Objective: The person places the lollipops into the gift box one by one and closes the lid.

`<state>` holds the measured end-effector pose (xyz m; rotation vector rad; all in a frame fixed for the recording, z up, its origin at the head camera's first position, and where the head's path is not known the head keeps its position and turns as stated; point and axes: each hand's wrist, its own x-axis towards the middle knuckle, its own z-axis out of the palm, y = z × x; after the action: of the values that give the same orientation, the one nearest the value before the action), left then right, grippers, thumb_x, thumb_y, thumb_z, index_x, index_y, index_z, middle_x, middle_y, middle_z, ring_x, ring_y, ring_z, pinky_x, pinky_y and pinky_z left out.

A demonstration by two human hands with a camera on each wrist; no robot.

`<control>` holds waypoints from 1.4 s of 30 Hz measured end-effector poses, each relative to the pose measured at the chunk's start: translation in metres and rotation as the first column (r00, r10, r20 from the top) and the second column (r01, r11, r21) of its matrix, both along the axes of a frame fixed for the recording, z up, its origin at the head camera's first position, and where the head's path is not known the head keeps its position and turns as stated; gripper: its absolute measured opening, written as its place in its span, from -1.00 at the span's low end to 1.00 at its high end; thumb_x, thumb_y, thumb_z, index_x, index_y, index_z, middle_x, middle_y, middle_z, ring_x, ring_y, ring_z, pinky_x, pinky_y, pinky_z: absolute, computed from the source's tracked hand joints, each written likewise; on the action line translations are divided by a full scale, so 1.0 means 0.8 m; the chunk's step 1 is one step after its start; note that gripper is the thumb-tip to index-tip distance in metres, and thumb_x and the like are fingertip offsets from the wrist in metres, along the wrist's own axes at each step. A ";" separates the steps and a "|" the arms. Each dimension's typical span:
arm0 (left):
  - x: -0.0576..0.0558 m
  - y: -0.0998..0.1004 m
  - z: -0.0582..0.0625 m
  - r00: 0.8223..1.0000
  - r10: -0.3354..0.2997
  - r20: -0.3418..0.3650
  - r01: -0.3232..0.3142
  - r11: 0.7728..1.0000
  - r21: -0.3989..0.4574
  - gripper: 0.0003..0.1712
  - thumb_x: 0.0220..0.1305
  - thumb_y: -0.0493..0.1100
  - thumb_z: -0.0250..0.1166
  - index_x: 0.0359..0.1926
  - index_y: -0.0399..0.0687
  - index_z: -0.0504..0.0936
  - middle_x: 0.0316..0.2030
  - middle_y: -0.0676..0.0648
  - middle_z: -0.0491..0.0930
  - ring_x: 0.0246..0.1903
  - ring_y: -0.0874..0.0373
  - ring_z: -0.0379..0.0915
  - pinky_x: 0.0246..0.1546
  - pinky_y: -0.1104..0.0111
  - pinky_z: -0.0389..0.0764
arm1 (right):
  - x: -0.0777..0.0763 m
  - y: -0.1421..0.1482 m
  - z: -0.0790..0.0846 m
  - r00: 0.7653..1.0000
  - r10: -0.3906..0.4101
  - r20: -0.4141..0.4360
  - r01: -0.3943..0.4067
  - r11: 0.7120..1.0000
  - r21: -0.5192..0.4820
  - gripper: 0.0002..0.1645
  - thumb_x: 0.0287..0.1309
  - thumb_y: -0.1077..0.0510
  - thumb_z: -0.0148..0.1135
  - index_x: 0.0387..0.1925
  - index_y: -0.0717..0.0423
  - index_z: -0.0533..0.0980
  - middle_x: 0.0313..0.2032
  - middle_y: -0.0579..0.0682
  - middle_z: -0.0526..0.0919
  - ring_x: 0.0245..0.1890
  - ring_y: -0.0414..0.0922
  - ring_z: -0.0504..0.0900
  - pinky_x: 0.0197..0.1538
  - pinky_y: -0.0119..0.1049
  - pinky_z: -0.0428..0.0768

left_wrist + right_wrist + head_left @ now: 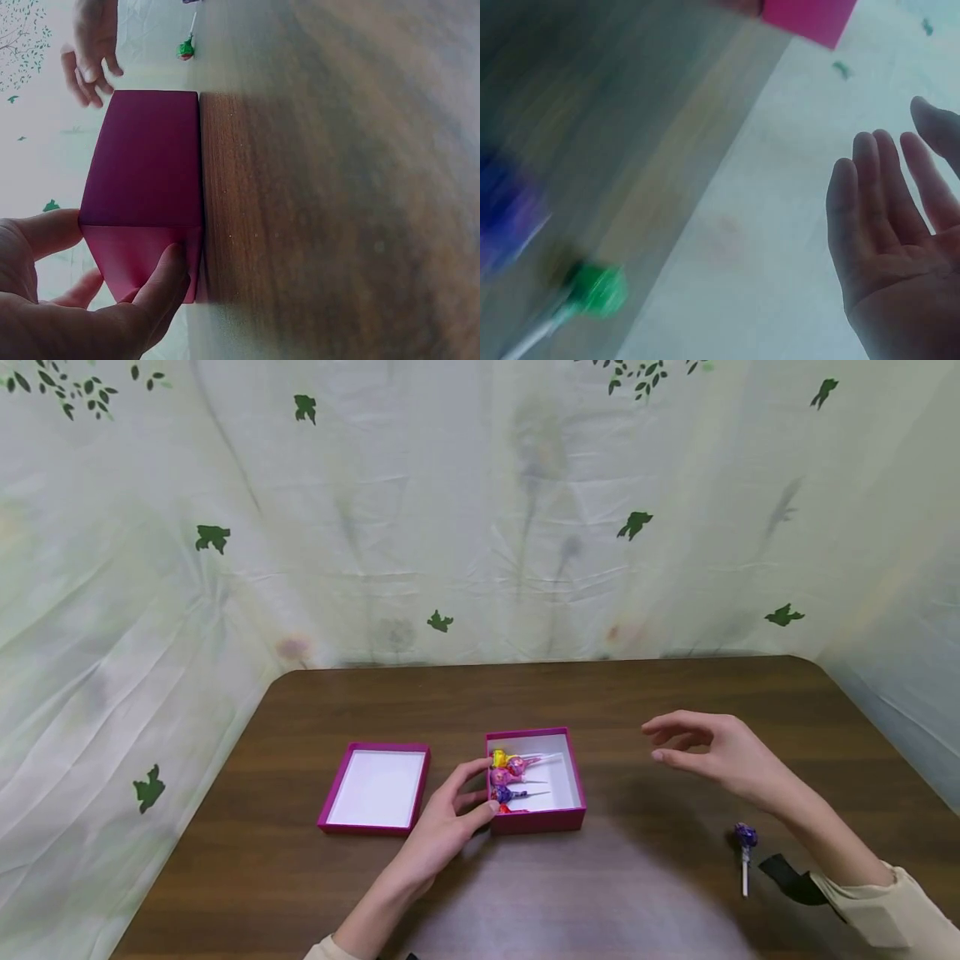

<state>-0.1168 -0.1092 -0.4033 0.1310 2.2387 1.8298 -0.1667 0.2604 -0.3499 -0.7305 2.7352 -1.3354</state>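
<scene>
A magenta box [537, 822] with a white inside stands on the table, holding several wrapped lollipops [517, 766] in yellow, pink, purple and red along its left side. My left hand [450, 818] grips the box at its left wall, the thumb by the near corner and a finger at the rim. To the right of the box, my right hand [708, 747] hovers above the table, fingers loosely bent and nothing in them. Below its forearm lies a purple lollipop [746, 835]. A green lollipop [600, 289] shows in the right wrist view; the arm hides it in the head view.
Left of the box lies its magenta-edged lid [375, 787], white inside facing up. A dark strap [793, 881] hangs by the right sleeve [877, 906]. Behind the brown wooden table [637, 893] hangs a pale curtain [465, 510] with green leaf prints.
</scene>
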 end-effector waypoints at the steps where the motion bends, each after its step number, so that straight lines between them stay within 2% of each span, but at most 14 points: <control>1: 0.000 0.000 0.000 1.000 0.001 0.001 -0.001 1.000 0.000 -0.38 0.35 -0.17 0.25 0.39 0.10 0.33 0.40 -0.08 0.20 0.25 -0.21 0.32 0.11 -0.09 0.46 | 0.001 0.007 -0.001 1.000 -0.011 -0.003 0.011 1.000 0.009 -0.64 0.20 0.10 0.38 0.04 -0.17 0.60 -0.09 -0.14 0.67 -0.19 -0.16 0.68 -0.24 -0.28 0.64; 8: 0.000 -0.002 -0.002 1.000 0.006 0.006 -0.006 1.000 0.000 -0.38 0.34 -0.18 0.26 0.39 0.12 0.33 0.39 -0.06 0.21 0.25 -0.20 0.32 0.11 -0.08 0.46 | 0.007 0.051 -0.007 0.998 -0.068 -0.012 0.068 0.996 0.056 -0.64 0.25 0.12 0.33 0.08 -0.09 0.58 -0.03 -0.02 0.67 -0.14 -0.23 0.68 -0.24 -0.33 0.65; 14: -0.001 -0.004 -0.003 1.000 0.004 0.006 -0.004 1.000 0.004 -0.38 0.35 -0.17 0.26 0.39 0.11 0.33 0.40 -0.06 0.21 0.25 -0.20 0.32 0.11 -0.08 0.46 | 0.007 0.083 -0.023 0.978 -0.206 -0.025 0.207 0.964 0.166 -0.64 0.23 -0.02 0.34 0.05 -0.11 0.60 -0.01 0.05 0.68 -0.14 -0.41 0.62 -0.28 -0.39 0.60; 18: -0.001 -0.004 -0.004 1.000 0.005 0.008 -0.005 1.000 0.000 -0.38 0.34 -0.16 0.26 0.39 0.13 0.33 0.39 -0.05 0.21 0.24 -0.19 0.33 0.11 -0.08 0.46 | 0.007 0.101 -0.036 0.969 -0.247 -0.015 0.246 0.954 0.172 -0.60 0.24 0.00 0.34 0.07 0.04 0.59 -0.02 0.13 0.67 -0.24 -0.33 0.66 -0.38 -0.34 0.59; 22: -0.001 -0.004 -0.004 1.000 0.005 0.008 -0.005 1.000 0.002 -0.38 0.34 -0.16 0.26 0.39 0.12 0.33 0.39 -0.06 0.21 0.24 -0.19 0.33 0.10 -0.07 0.47 | 0.005 0.112 -0.045 0.968 -0.245 0.056 0.233 0.958 0.170 -0.52 0.25 0.04 0.33 0.11 0.21 0.53 -0.07 0.22 0.67 -0.42 -0.13 0.69 -0.45 -0.26 0.62; 28: 0.000 -0.004 -0.003 1.000 0.008 0.013 -0.008 1.000 0.001 -0.38 0.34 -0.15 0.27 0.39 0.13 0.33 0.40 -0.06 0.21 0.25 -0.19 0.32 0.10 -0.08 0.46 | -0.003 0.116 -0.058 0.966 -0.229 0.123 0.197 0.954 0.226 -0.46 0.23 0.00 0.35 0.13 0.21 0.51 -0.10 0.20 0.68 -0.34 -0.18 0.68 -0.42 -0.27 0.65; 35: 0.001 -0.001 -0.002 1.000 0.005 0.004 -0.005 1.000 0.012 -0.38 0.34 -0.17 0.26 0.39 0.09 0.33 0.40 -0.09 0.21 0.24 -0.20 0.33 0.10 -0.05 0.48 | -0.010 0.108 -0.068 0.964 -0.232 0.128 0.192 0.945 0.264 -0.50 0.16 -0.08 0.40 0.03 0.13 0.59 -0.21 0.04 0.71 -0.36 -0.18 0.65 -0.43 -0.28 0.62; 42: 0.000 -0.001 0.000 1.000 0.001 -0.008 -0.001 1.000 0.005 -0.37 0.34 -0.15 0.27 0.39 0.10 0.33 0.40 -0.09 0.21 0.23 -0.20 0.34 0.10 -0.07 0.47 | -0.012 0.103 -0.070 0.979 -0.190 0.074 0.156 0.932 0.327 -0.59 0.12 0.00 0.44 -0.02 0.06 0.62 -0.27 -0.11 0.71 -0.32 -0.26 0.64 -0.37 -0.33 0.52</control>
<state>-0.1170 -0.1098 -0.4035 0.1380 2.2405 1.8383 -0.1763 0.3428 -0.4058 -0.3920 2.8813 -0.8824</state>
